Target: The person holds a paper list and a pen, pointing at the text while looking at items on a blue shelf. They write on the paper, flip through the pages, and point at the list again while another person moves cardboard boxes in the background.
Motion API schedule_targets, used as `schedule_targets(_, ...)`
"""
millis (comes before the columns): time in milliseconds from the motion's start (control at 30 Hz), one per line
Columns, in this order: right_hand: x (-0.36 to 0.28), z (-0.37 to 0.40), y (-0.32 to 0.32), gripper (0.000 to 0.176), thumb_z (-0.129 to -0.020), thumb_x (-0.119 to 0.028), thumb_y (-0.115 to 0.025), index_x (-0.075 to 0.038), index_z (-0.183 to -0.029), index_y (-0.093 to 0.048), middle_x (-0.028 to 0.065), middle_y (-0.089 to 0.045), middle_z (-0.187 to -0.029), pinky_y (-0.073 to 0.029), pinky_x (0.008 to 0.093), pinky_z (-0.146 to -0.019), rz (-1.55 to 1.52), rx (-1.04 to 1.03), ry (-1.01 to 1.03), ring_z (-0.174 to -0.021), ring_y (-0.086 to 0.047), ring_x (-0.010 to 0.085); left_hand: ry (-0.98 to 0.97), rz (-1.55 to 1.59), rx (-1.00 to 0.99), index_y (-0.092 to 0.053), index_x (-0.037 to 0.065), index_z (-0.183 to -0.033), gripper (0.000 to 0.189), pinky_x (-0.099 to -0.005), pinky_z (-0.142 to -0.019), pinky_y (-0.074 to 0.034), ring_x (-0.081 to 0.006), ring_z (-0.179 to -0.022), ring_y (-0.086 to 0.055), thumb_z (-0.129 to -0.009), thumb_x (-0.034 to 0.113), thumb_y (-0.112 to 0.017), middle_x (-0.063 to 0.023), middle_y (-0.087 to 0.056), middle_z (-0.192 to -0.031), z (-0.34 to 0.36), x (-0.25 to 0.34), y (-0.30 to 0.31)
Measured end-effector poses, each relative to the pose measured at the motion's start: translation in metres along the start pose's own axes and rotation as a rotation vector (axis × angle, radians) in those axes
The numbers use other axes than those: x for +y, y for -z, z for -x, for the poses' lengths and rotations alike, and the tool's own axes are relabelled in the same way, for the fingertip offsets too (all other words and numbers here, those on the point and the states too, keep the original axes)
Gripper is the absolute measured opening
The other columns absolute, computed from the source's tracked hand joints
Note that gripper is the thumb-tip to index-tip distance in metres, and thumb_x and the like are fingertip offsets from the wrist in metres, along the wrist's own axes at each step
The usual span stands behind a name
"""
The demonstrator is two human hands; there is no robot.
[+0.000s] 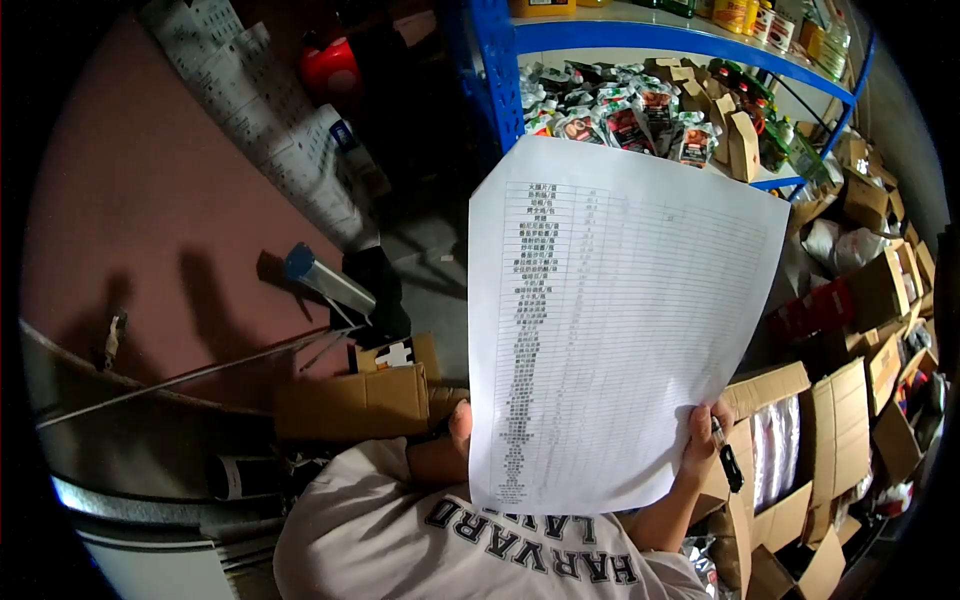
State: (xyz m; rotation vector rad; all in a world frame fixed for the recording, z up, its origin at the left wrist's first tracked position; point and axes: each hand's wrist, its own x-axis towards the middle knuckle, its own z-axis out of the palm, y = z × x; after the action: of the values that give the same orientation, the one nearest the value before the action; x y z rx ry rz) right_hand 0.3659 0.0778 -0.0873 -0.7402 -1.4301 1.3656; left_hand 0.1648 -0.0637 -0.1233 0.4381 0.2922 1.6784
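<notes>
A large white printed sheet fills the middle of the head view, with a ruled table and a column of Chinese text down its left side. My left hand grips the sheet's lower left edge; the thumb shows, and the fingers are hidden behind the paper. At the lower right edge, my right hand pinches the sheet and also has a black pen in it, pointing downward. The sheet's lower end is in front of my light printed shirt.
Blue metal shelving stands ahead, loaded with bottles and packaged pouches. Open cardboard boxes crowd the right side. Another carton sits at left, near a blue-topped clear container. White printed boxes are stacked at upper left.
</notes>
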Motion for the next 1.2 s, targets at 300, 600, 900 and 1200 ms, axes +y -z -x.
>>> schedule_targets(300,0.015,0.017,0.012,0.035,-0.072,-0.035,-0.054,0.0,-0.074,-0.054,-0.003,-0.044,-0.063,-0.026,0.0205,-0.055,0.041,0.047,-0.139,-0.06,-0.036,0.0062,-0.015,0.009,-0.001,-0.038,0.002,-0.114,0.053,-0.0308,-0.076,-0.04,-0.0197,-0.09,-0.049,-0.082,0.043,-0.028,-0.0125,-0.049,-0.105,-0.009,-0.009,0.0)
schedule_targets(600,0.013,0.021,0.02,0.026,-0.072,-0.026,-0.056,-0.002,-0.081,-0.053,-0.0032,-0.045,-0.067,-0.027,0.0202,-0.057,-0.076,0.099,-0.201,-0.063,-0.037,0.0061,-0.03,-0.04,0.022,-0.038,0.002,-0.114,0.052,-0.0307,-0.076,-0.04,-0.0196,-0.09,-0.049,-0.082,0.043,-0.028,-0.0126,-0.049,-0.105,-0.012,-0.009,-0.006)
schedule_targets(900,-0.003,0.012,0.014,0.024,-0.072,-0.026,-0.055,-0.005,-0.064,-0.046,-0.0051,-0.038,-0.059,-0.025,0.0193,-0.054,-0.078,0.063,-0.147,-0.058,-0.033,0.0051,-0.109,-0.075,0.035,-0.039,0.002,-0.113,0.052,-0.0305,-0.075,-0.04,-0.0196,-0.089,-0.05,-0.081,0.042,-0.029,-0.0127,-0.05,-0.104,-0.016,-0.001,-0.008)
schedule_targets(1200,-0.007,0.001,-0.01,0.031,-0.071,-0.029,-0.056,-0.006,-0.056,-0.042,-0.0068,-0.036,-0.054,-0.021,0.0195,-0.047,-0.082,-0.013,-0.059,-0.052,-0.03,0.0038,-0.381,-0.044,0.052,-0.04,0.002,-0.112,0.052,-0.0304,-0.075,-0.04,-0.0196,-0.088,-0.05,-0.081,0.042,-0.029,-0.0128,-0.05,-0.104,-0.01,0.011,-0.003)
